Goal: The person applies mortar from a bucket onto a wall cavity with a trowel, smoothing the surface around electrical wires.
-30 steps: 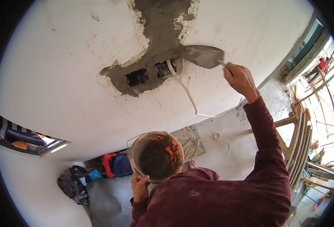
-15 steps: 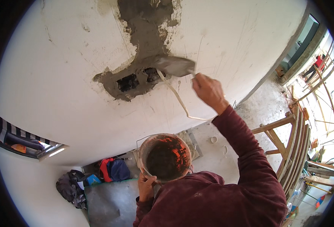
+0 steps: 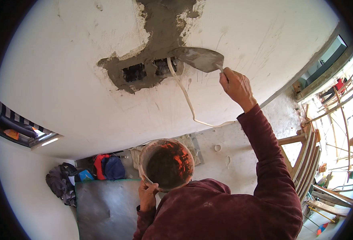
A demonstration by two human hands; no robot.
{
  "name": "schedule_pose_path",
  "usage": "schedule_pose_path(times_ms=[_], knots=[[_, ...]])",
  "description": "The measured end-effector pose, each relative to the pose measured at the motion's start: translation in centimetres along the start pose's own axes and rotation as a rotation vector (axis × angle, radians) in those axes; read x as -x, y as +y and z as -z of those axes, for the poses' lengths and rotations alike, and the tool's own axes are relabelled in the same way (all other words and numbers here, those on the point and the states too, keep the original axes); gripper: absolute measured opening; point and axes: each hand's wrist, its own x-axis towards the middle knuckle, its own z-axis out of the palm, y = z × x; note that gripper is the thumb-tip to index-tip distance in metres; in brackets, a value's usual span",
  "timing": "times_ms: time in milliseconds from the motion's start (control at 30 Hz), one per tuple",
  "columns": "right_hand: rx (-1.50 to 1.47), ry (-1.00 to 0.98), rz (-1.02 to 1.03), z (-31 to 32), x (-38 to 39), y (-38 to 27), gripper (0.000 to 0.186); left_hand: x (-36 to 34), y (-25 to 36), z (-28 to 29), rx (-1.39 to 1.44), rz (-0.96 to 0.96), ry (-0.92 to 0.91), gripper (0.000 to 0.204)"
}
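Observation:
My right hand (image 3: pixel 237 89) is closed on the handle of a trowel (image 3: pixel 200 59), whose broad blade lies over the edge of a grey mortar patch (image 3: pixel 160 28) in the white wall. Two dark recessed openings (image 3: pixel 133 72) sit in the patch's lower part; a pale cable (image 3: pixel 190 107) runs out of the right-hand one and hangs down. My left hand (image 3: pixel 147 196) grips the rim of a stained bucket (image 3: pixel 181 159) held in front of my maroon top, with dark grey material and orange stains inside.
A grey mat (image 3: pixel 98 208), a dark backpack (image 3: pixel 58 184) and red-and-blue bags (image 3: pixel 110 166) lie at lower left. A window opening (image 3: pixel 20 122) is at left. At right stand a wooden trestle (image 3: pixel 306 160) and pole scaffolding (image 3: pixel 346 124), with a person in red (image 3: pixel 336 87) beyond.
The trowel and my right hand swept left across the patch, then back slightly rightward. My left hand still holds the bucket. The whole view has shifted slightly.

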Motion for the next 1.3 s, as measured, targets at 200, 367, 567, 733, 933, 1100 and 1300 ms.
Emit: schedule_pose_path(times_ms=[200, 367, 567, 733, 933, 1100, 1300], knots=[[0.129, 0.025, -0.101, 3.5, 3.1, 1.3, 0.021, 0.8, -0.2, -0.2, 0.064, -0.085, 0.049, 0.038], [0.122, -0.038, 0.137, 3.7, 0.7, 0.7, 0.022, 0.2, -0.5, 0.0, 0.04, -0.079, 0.035, 0.031], [0.17, 0.156, 0.091, 5.9, -4.2, 0.6, 0.018, -0.3, 0.0, -0.9, 0.015, -0.103, 0.004, 0.022], [0.08, -0.007, 0.195, 5.2, -1.4, -3.6, 0.02, -0.2, 0.5, -1.2, 0.019, -0.087, 0.033, 0.021], [0.218, -0.127, 0.249, 3.6, -4.0, -7.2, 0.025, -1.5, -0.2, -1.0, 0.046, -0.072, -0.015, 0.022], [0.212, 0.085, 0.256, 7.2, -6.7, -6.9, 0.022, -1.8, -0.2, 0.0, 0.033, -0.045, -0.047, 0.027], [0.149, 0.024, 0.139, 10.6, -4.7, -5.0, 0.021, -1.5, 0.1, 0.9, 0.026, -0.036, 0.001, 0.021]])
